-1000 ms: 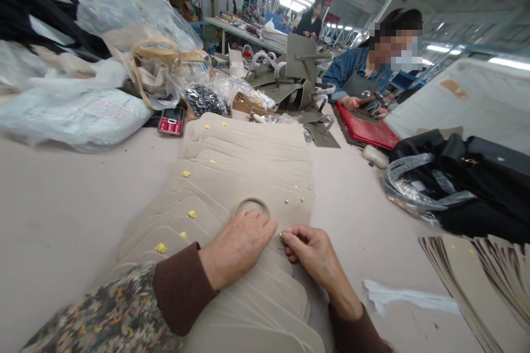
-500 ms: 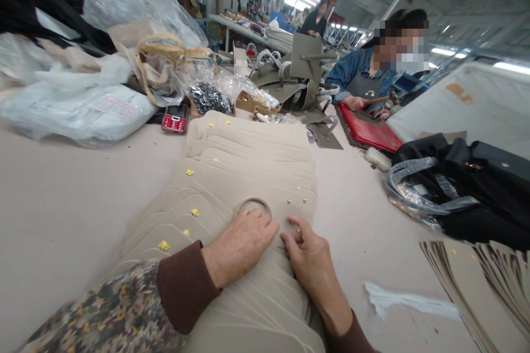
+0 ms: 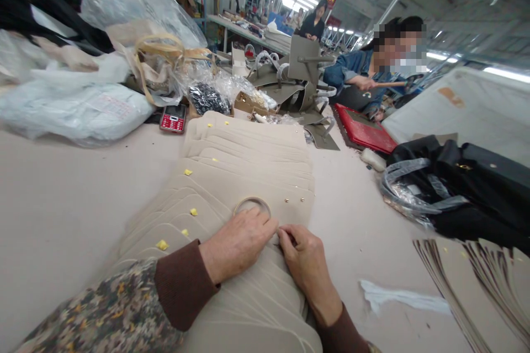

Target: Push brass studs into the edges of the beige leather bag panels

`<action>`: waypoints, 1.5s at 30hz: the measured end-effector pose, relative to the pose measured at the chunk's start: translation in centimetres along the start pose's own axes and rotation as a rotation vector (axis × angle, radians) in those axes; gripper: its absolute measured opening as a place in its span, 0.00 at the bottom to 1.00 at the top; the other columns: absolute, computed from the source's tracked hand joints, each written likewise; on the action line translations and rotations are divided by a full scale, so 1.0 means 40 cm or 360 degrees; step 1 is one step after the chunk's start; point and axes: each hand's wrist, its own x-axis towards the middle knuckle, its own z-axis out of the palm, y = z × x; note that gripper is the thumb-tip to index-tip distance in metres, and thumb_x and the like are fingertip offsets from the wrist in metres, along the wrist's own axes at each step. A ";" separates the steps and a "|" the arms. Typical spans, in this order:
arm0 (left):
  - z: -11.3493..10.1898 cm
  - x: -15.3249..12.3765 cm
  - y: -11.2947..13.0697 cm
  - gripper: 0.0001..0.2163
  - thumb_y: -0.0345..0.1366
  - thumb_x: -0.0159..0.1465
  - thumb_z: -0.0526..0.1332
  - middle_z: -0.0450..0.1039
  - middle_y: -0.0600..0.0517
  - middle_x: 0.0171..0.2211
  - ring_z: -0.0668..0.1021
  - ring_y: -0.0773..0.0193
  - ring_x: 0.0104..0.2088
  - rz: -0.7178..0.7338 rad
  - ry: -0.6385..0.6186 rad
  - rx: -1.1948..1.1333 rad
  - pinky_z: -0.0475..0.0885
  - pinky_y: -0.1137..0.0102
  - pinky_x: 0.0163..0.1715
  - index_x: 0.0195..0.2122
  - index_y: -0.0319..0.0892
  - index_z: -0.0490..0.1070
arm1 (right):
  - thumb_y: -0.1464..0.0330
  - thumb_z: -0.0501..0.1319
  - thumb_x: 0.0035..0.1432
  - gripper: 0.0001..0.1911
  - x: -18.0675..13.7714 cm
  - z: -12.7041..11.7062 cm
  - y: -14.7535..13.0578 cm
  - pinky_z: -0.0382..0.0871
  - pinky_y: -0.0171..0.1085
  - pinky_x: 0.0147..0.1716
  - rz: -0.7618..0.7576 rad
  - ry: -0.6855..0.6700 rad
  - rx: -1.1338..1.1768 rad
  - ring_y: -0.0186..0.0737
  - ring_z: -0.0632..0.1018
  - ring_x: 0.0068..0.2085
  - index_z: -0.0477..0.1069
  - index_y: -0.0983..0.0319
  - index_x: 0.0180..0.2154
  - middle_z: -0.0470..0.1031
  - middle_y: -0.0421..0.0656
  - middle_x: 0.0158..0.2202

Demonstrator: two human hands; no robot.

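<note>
Fanned beige panels (image 3: 248,176), leather-like with rounded corners, lie overlapped in front of me. Some carry small yellow tabs (image 3: 187,172), and two metal studs (image 3: 294,199) show on one panel. My left hand (image 3: 242,242) is closed over the stack, with a thin ring-shaped roll of tape (image 3: 253,199) sticking out past its knuckles. Beside it, my right hand (image 3: 304,256) pinches thumb and forefinger together near the left fingertips. Whatever is in that pinch is hidden or too small to make out.
A red phone (image 3: 173,118) and plastic-wrapped bundles (image 3: 74,110) lie at the left. A co-worker (image 3: 368,77) holds a hammer (image 3: 391,84) over a red board (image 3: 364,129). Black bags (image 3: 464,187), a white strip (image 3: 401,297) and more panels (image 3: 459,270) are at the right.
My right thumb and forefinger, apart before, have closed into a pinch and come up to my left fingertips. The co-worker's hammer has risen.
</note>
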 end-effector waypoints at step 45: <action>-0.043 0.062 -0.031 0.07 0.28 0.69 0.50 0.70 0.51 0.29 0.73 0.60 0.31 -0.0052 0.0391 0.0271 0.66 0.67 0.30 0.34 0.41 0.65 | 0.55 0.66 0.49 0.19 0.067 -0.017 0.029 0.67 0.30 0.17 0.0747 0.0116 0.1238 0.31 0.72 0.17 0.75 0.66 0.31 0.73 0.39 0.19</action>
